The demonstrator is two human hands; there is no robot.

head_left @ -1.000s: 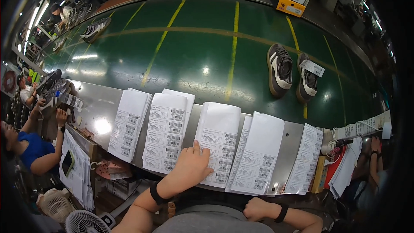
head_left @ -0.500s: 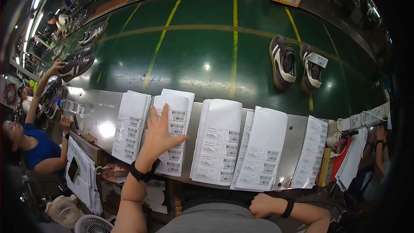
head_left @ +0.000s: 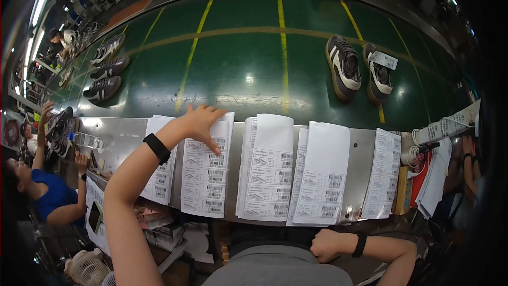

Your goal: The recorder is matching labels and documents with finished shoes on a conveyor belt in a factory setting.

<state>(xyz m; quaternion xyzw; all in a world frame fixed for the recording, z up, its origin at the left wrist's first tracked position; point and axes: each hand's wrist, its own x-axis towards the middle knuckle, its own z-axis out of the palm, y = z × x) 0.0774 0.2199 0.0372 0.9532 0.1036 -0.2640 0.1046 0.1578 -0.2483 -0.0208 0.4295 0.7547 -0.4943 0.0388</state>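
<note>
My left hand (head_left: pixel 203 126) hangs with fingers spread over the upper part of a stack of label sheets (head_left: pixel 203 190) printed with barcodes and shoe drawings. It grips nothing; whether the fingertips touch the paper I cannot tell. Left of it, my forearm partly covers another label stack (head_left: pixel 157 182). More label sheets (head_left: pixel 267 167) lie to the right, beside a further stack (head_left: pixel 320 180) with a blank folded top. At my waist, below the bench edge, my right hand (head_left: pixel 326 244) is closed in a fist, its inside hidden.
Dark sneakers (head_left: pixel 344 69) stand on the green belt (head_left: pixel 233 58), one of the pair carrying a label (head_left: pixel 384 60). Further sneakers (head_left: pixel 103 89) sit at left, near a co-worker in blue (head_left: pixel 53 196). A water bottle (head_left: pixel 87 141) lies on the metal bench. A narrow label stack (head_left: pixel 382 175) is at right.
My left hand has moved up and over the label stack, its fingers turning to the right. The co-worker's hand has let go of the sneakers at left, which have shifted. My right fist stays put.
</note>
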